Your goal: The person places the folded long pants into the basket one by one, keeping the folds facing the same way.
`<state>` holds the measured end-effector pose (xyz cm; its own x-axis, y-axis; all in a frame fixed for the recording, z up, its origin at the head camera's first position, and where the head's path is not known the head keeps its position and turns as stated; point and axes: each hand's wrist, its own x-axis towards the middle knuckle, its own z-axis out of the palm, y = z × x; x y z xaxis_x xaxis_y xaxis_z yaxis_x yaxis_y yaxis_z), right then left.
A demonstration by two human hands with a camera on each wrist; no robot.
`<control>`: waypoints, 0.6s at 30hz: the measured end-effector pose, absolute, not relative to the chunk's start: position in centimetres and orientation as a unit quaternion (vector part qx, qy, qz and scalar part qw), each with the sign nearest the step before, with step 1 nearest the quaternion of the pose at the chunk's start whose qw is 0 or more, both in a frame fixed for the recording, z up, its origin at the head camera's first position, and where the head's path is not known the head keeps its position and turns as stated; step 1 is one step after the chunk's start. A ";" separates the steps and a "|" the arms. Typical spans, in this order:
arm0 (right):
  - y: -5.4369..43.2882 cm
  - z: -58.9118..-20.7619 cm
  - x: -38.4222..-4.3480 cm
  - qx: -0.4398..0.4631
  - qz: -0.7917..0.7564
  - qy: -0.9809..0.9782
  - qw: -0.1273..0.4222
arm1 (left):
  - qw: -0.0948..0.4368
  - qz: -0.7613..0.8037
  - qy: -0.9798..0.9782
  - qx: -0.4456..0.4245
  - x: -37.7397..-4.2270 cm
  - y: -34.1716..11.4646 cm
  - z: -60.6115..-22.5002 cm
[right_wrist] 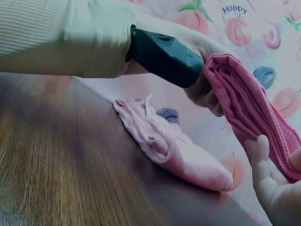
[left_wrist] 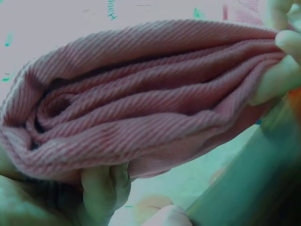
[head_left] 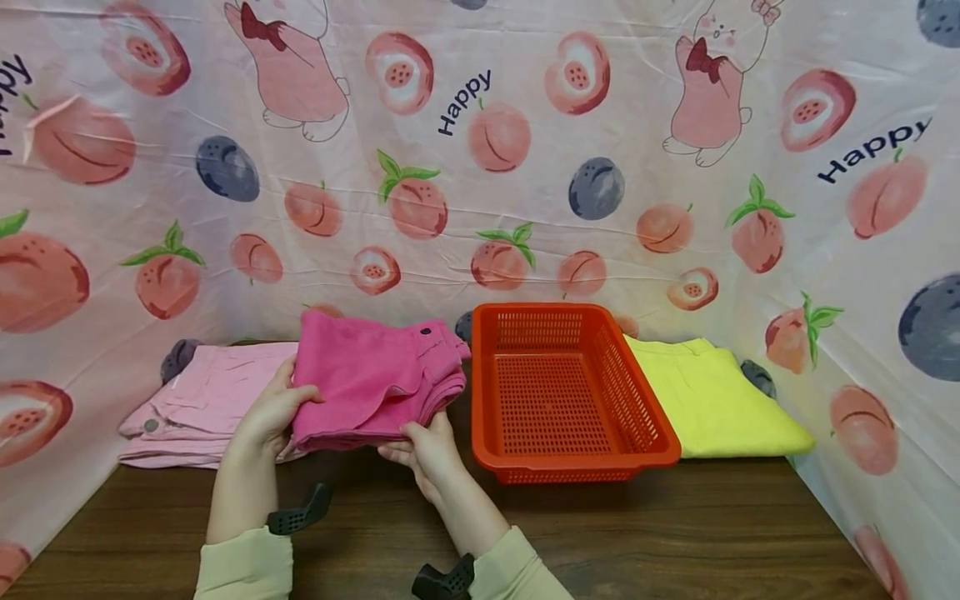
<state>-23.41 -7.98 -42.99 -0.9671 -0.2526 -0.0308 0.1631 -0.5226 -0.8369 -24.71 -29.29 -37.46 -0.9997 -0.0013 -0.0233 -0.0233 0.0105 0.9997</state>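
Note:
Folded hot-pink pants (head_left: 367, 375), with a dark button on the waistband, are held up over the table between both hands. My left hand (head_left: 272, 410) grips their left edge, thumb on top and fingers beneath. At the lower right corner, my right hand (head_left: 431, 457) pinches the folded layers between thumb and fingers. The left wrist view shows the rolled layers of the pants (left_wrist: 141, 94) end-on, with left-hand fingers (left_wrist: 101, 188) under them. In the right wrist view the pants (right_wrist: 249, 108) are tilted, well above the table.
Folded light-pink pants (head_left: 202, 392) lie on the left of the dark wooden table (head_left: 600, 533). An orange plastic basket (head_left: 576, 462) with nothing in it stands right of the hands. Beside it lies a folded yellow garment (head_left: 705, 400). A fruit-printed curtain (head_left: 502, 208) hangs behind.

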 end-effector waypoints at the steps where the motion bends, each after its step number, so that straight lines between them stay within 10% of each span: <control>1: -8.0 -42.8 -23.3 -0.049 -0.872 0.473 0.118 | 0.007 0.706 0.708 -0.009 -24.6 -29.3 -37.3; 18: -7.7 -40.5 -22.4 -0.061 -0.875 0.469 0.102 | -0.004 0.745 0.666 0.018 -23.3 -29.1 -35.3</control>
<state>-22.41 -7.69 -40.54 -0.9715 -0.2366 0.0112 0.1216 -0.5389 -0.8336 -23.28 -29.10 -35.34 -0.9993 0.0184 0.0311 0.0289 -0.1117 0.9933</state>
